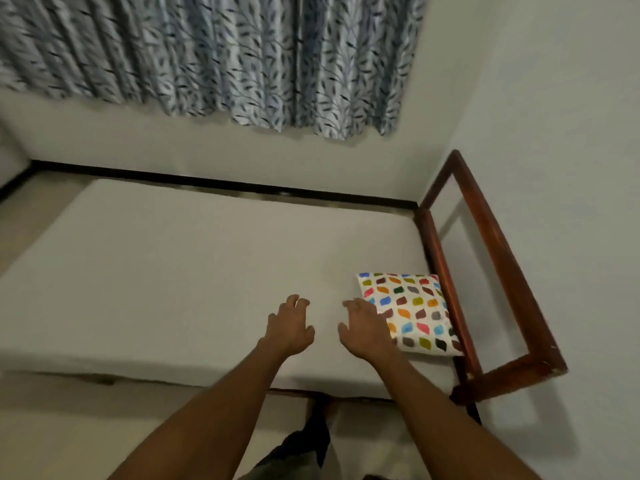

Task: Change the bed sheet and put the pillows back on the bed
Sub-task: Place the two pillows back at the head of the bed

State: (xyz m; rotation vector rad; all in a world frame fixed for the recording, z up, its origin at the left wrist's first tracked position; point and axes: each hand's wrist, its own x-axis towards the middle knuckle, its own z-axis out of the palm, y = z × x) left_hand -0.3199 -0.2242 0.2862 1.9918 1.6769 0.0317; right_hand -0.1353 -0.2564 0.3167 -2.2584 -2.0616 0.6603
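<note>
Both hands (327, 329) (empty) beside pillow (412, 311)

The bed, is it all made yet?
Nearly. A smooth pale sheet covers the bed, and one colourful pillow lies by the wooden headboard. The left hand and right hand are open and empty above the sheet. Any other pillows aren't in view, so they may still need placing.

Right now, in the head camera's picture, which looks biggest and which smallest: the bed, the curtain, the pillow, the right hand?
1. Bed
2. Curtain, nearly as large, and cut off at the top, so these two are close.
3. Pillow
4. Right hand, not much smaller than the pillow; it may sit nearer the camera.
</note>
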